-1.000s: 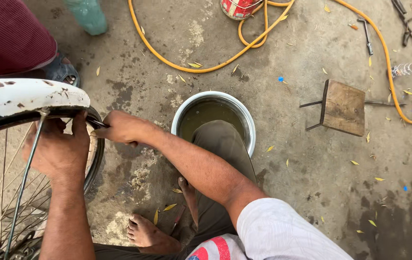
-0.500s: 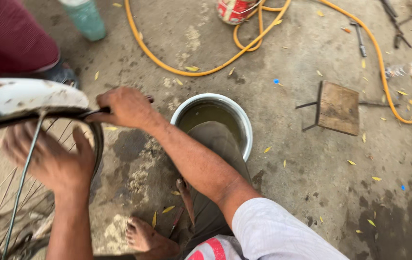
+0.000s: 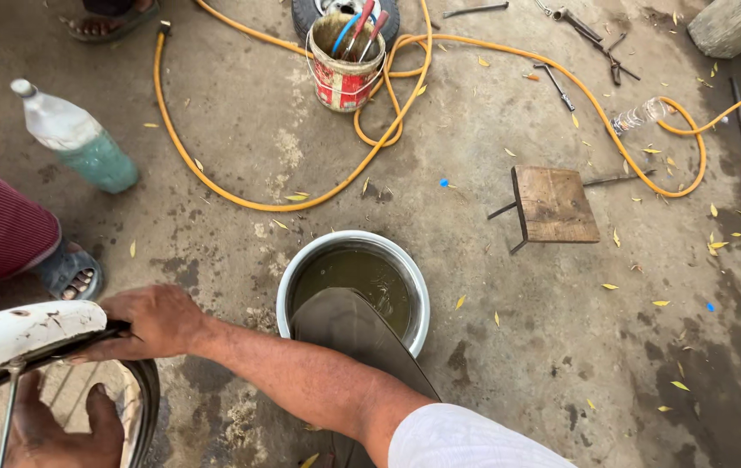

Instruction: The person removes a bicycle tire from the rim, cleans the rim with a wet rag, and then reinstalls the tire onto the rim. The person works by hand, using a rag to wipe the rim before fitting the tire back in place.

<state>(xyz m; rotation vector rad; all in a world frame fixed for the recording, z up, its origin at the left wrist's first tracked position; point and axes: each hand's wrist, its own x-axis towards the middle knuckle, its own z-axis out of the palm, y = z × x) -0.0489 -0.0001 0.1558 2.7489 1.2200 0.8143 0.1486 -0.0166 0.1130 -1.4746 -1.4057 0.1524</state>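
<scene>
Our right hand (image 3: pixel 156 322) fingers clamped over bicycle tyre (image 3: pixel 132 381) under white mudguard (image 3: pixel 24 338), floor's lower-left corner. Left hand (image 3: pixel 58 429) cupped under rim, fingers half hidden. Risk: tyre slipping, knuckles pinched against mudguard; water basin (image 3: pixel 353 290) near elbow could tip.

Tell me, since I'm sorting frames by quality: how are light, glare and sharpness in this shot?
Head view: soft, even daylight with no hard shadows; ground, orange hose and basin look sharp; slight sheen on the basin's murky water, no strong glare; left hand is cut by the frame's bottom edge, right hand clear on the tyre.
</scene>
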